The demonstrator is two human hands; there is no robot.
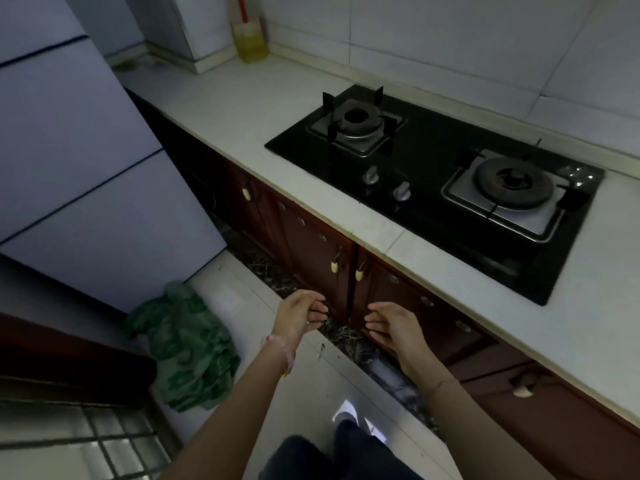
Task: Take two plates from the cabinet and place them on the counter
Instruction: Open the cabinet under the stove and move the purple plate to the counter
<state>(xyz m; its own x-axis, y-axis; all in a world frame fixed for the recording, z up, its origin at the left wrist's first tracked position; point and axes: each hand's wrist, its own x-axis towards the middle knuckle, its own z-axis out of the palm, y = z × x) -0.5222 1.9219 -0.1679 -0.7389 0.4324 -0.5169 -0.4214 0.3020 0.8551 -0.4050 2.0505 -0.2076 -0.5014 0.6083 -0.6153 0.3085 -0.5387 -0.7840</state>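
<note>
The dark red-brown cabinet (318,251) under the white counter (228,109) has its doors closed; two pale handles, one (335,265) and the other (360,271), flank the seam between the doors. My left hand (299,315) hovers below the left handle with fingers loosely curled and holds nothing. My right hand (393,325) hangs in front of the right door, palm turned inward, fingers apart and empty. No plates are in sight.
A black two-burner gas hob (433,188) with two knobs is set into the counter. A yellow bottle (250,41) stands at the back corner. A pale fridge (69,150) is at the left, a green bag (187,348) on the floor.
</note>
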